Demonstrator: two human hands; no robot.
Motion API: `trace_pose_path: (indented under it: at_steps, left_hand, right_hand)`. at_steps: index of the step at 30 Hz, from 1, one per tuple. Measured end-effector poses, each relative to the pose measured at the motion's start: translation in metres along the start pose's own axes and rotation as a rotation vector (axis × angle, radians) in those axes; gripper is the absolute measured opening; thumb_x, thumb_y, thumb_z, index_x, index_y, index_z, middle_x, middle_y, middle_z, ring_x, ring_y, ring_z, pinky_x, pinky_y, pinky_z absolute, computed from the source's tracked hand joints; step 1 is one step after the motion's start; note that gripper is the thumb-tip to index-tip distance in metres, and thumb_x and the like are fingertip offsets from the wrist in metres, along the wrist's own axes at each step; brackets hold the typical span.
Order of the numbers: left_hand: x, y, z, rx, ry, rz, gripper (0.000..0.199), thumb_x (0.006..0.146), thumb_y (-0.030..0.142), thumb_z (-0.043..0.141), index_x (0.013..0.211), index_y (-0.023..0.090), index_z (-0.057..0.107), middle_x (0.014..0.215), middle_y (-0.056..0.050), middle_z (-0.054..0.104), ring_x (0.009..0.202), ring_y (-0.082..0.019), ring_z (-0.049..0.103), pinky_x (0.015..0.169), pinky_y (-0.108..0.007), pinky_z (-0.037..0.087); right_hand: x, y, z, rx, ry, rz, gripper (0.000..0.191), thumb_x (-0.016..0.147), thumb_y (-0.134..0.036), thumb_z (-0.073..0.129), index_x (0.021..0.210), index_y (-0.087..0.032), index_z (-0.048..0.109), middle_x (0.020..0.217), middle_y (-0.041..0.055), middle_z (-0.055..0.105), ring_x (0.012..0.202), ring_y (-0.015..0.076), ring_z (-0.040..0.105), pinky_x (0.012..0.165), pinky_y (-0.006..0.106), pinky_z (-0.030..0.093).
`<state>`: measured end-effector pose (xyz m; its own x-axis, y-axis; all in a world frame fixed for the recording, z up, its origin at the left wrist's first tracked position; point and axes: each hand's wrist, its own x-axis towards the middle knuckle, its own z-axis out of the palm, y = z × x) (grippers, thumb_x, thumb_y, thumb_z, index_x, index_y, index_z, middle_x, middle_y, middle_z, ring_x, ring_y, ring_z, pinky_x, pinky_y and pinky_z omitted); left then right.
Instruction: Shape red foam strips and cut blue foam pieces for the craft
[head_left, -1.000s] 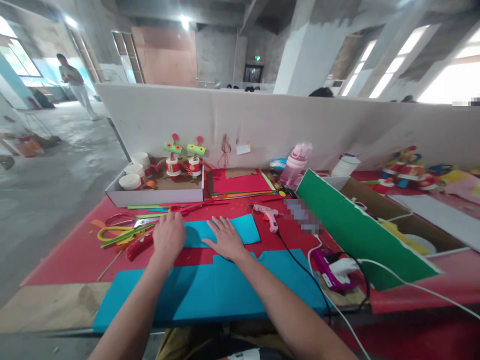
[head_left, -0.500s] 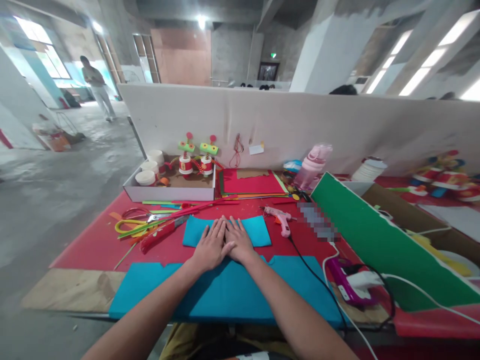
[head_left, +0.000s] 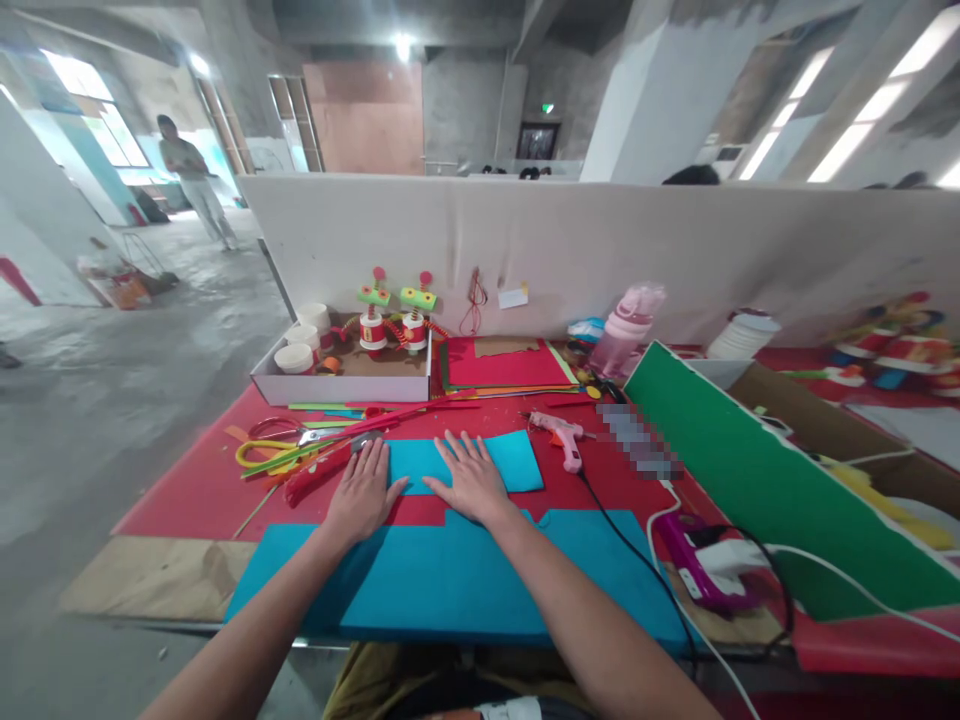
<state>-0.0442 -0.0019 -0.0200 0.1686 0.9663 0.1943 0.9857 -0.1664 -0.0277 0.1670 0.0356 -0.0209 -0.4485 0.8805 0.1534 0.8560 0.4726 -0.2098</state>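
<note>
A blue rectangular piece, like felt or paper, lies flat on the red table cover. My left hand presses on its left end with fingers stretched out. Flat on its middle rests my right hand, fingers spread. Nearer to me, under my forearms, a larger blue sheet with small notches in its far edge lies along the table's front. Just left of my left hand are scissors with yellow handles and a red-handled tool. A pink glue gun lies right of the smaller blue piece.
A shallow white box holds paper cups and two toy figures. Coloured sheets and a pink bottle stand behind. At right are a green panel, a purple power strip and trailing cables. A person stands far left.
My left hand has slid left, away from my right hand, along the smaller blue piece. My right hand has stayed nearly in place, with its fingers spread wider.
</note>
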Motion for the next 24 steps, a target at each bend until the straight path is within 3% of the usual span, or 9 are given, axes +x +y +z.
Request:
trace_pose_path:
  at_steps: [3,5,8,11,16,24]
  left_hand:
    - [0.004,0.011,-0.007,0.006,0.042,-0.004,0.059,0.094,0.043,0.030,0.141,0.008,0.040,0.149,-0.015,0.036,0.143,-0.029,0.018,0.116,-0.046,0.019]
    - [0.011,0.027,-0.009,-0.023,0.092,0.064,0.052,0.094,0.030,0.030,0.142,0.012,0.040,0.151,-0.010,0.034,0.145,-0.027,0.011,0.117,-0.046,0.015]
    - [0.026,0.046,-0.005,-0.112,0.032,0.205,0.052,0.092,0.017,0.030,0.144,0.014,0.037,0.151,-0.007,0.035,0.144,-0.022,0.015,0.117,-0.041,0.020]
    - [0.036,0.050,0.004,-0.162,0.013,0.225,0.051,0.095,0.026,0.027,0.145,0.015,0.035,0.150,-0.009,0.037,0.142,-0.021,0.025,0.115,-0.041,0.025]
    - [0.036,0.040,0.012,-0.097,0.087,0.237,0.062,0.094,0.051,0.028,0.145,0.016,0.036,0.151,-0.011,0.033,0.141,-0.026,0.024,0.115,-0.045,0.023]
    - [0.034,0.040,0.013,-0.045,0.088,0.205,0.059,0.096,0.047,0.025,0.146,0.018,0.032,0.150,-0.010,0.034,0.141,-0.026,0.025,0.114,-0.048,0.024]
  right_hand:
    - [0.000,-0.001,0.000,-0.002,0.012,-0.005,0.075,0.088,-0.068,0.030,0.149,-0.024,0.024,0.155,0.0062,0.023,0.143,0.0280,0.018,0.115,0.048,0.007]
    - [0.000,-0.001,0.000,0.004,0.035,-0.006,0.074,0.089,-0.066,0.032,0.149,-0.024,0.026,0.155,0.0065,0.024,0.143,0.0280,0.018,0.115,0.048,0.008]
    - [0.000,0.000,0.002,0.008,0.041,-0.010,0.069,0.089,-0.060,0.037,0.147,-0.022,0.032,0.155,0.0070,0.025,0.142,0.0280,0.019,0.115,0.047,0.008]
    - [0.000,0.001,0.003,-0.003,0.038,-0.012,0.060,0.093,-0.049,0.036,0.146,-0.021,0.033,0.155,0.0069,0.024,0.142,0.0265,0.020,0.115,0.046,0.008]
    - [-0.001,0.004,0.002,-0.014,0.025,-0.034,0.058,0.095,-0.043,0.035,0.149,-0.024,0.026,0.156,0.0059,0.022,0.143,0.0254,0.018,0.115,0.046,0.009]
    - [-0.008,0.027,-0.003,-0.013,0.033,-0.005,0.063,0.095,-0.057,0.025,0.148,-0.024,0.028,0.154,0.0051,0.026,0.142,0.0269,0.021,0.115,0.046,0.012]
